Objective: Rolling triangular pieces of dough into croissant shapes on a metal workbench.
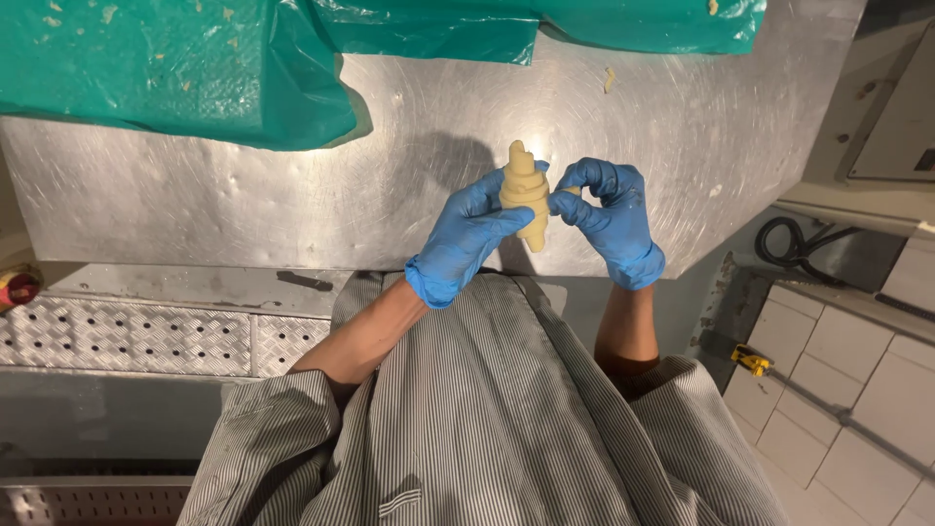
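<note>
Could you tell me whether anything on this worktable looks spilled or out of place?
Slightly: pale dough crumbs are scattered on the green plastic sheet, and one scrap lies on the steel table. The rolled dough looks intact.

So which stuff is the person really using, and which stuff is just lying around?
In use:
- rolled dough piece, held up by both hands
- left hand in a blue glove, wrapped around it
- right hand in a blue glove, pinching its side
- steel table under the hands

Just lying about:
- green plastic sheet with crumbs on it
- black cable
- small yellow tool on the tiled floor
</note>
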